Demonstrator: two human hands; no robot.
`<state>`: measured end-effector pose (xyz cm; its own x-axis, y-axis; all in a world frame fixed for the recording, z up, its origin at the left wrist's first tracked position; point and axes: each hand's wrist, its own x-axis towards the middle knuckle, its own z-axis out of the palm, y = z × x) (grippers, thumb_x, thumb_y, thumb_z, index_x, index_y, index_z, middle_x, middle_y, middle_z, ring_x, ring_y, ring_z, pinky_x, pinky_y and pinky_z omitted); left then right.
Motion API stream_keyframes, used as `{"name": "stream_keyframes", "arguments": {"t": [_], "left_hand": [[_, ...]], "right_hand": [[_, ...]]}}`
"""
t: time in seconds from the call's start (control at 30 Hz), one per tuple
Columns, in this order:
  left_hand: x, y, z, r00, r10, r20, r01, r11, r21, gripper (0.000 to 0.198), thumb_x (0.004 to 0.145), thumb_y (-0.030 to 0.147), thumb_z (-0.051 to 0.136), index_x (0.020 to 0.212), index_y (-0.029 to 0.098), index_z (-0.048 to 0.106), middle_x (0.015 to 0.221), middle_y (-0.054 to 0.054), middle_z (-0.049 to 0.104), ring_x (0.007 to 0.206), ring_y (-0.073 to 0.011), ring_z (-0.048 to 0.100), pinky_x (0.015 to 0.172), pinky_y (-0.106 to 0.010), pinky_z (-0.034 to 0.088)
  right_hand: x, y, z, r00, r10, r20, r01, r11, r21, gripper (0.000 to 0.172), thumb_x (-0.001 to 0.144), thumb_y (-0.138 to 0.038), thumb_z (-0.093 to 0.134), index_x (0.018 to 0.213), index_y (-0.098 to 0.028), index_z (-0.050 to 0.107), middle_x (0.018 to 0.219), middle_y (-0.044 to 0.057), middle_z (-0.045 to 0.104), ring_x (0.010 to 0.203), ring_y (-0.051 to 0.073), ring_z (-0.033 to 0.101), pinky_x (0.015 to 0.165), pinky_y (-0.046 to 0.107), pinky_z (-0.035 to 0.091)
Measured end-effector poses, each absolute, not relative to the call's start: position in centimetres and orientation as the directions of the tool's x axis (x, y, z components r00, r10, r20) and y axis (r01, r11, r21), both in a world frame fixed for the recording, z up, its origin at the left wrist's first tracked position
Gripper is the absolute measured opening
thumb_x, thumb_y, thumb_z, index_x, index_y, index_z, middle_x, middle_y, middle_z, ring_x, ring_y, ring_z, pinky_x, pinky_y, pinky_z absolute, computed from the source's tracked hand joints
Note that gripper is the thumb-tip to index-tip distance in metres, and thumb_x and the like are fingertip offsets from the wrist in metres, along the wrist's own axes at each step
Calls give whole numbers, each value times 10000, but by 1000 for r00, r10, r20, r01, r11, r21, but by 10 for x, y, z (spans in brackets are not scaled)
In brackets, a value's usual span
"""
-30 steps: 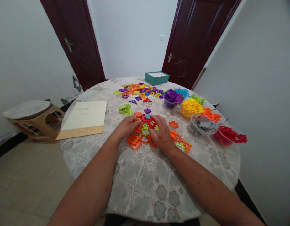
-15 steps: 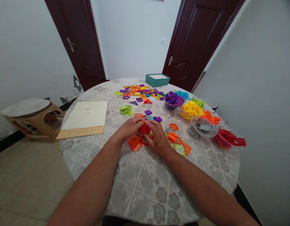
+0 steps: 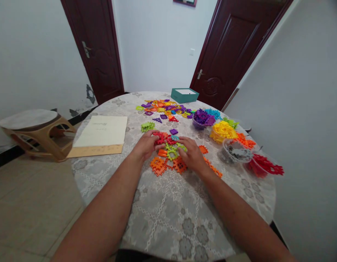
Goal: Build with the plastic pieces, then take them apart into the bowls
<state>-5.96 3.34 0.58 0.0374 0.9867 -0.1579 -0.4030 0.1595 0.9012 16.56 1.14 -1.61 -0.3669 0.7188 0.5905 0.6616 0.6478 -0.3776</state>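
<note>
My left hand point(image 3: 145, 146) has its thumb and fingers closed around the edge of a red interlocking building piece point(image 3: 160, 138), just above the tablecloth. My right hand point(image 3: 192, 153) is apart from it on the right, fingers spread, over the side of some lime green building pieces point(image 3: 172, 153). A light blue piece point(image 3: 175, 138) lies by its fingertips. Below the two hands are orange building pieces point(image 3: 158, 165) and an orange window-like piece point(image 3: 180, 165). More orange pieces are partly hidden behind my right wrist.
Clear bowls of purple point(image 3: 202, 118), yellow point(image 3: 223, 131), grey point(image 3: 238, 151) and red pieces point(image 3: 262, 165) line the right side. A mixed heap point(image 3: 165, 106) and a green box point(image 3: 184, 95) lie farther back. A paper sheet point(image 3: 101, 131) rests at left, beside a stool point(image 3: 31, 120).
My hands have moved apart, left hand slightly left and right hand to the right. The red and green pieces between them now show, as does the orange window-like piece.
</note>
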Motion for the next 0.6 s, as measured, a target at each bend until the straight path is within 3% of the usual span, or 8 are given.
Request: {"name": "stream_keyframes", "arguments": {"t": [0.17, 0.33, 0.47, 0.6], "left_hand": [[-66, 42, 7, -100, 969, -226, -547, 136, 826, 329, 769, 15, 605, 1042, 197, 586, 932, -64, 679, 825, -195, 729, 823, -422, 664], [-64, 40, 6, -116, 965, -233, -580, 125, 805, 326, 748, 21, 608, 1014, 209, 589, 920, -47, 661, 829, -182, 693, 880, -479, 653], [-64, 41, 4, -101, 968, -229, -591, 127, 796, 349, 716, 13, 593, 1002, 213, 589, 890, -34, 656, 834, -185, 690, 902, -492, 646], [-64, 42, 2, -71, 967, -244, -575, 160, 802, 373, 701, 16, 588, 1023, 204, 589, 858, -33, 675, 809, -190, 708, 885, -469, 643]], "right_hand": [[176, 39, -12, -424, 813, 399, 775, 554, -303, 341, 914, -98, 569, 1192, -194, 743, 1263, 121, 725, 1229, 255, 630, 1117, 459, 462], [156, 47, -8, -492, 803, 336, 812, 562, -155, 439, 935, -79, 559, 1316, -228, 717, 1415, 131, 654, 1301, 285, 568, 1108, 471, 451], [141, 54, -8, -507, 819, 270, 842, 537, -47, 358, 975, -132, 565, 1266, -258, 732, 1431, 121, 644, 1311, 311, 539, 1062, 489, 462], [140, 57, -13, -502, 833, 231, 855, 518, -8, 244, 1016, -211, 561, 1188, -215, 735, 1274, 142, 705, 1198, 298, 590, 1024, 458, 466]]}}
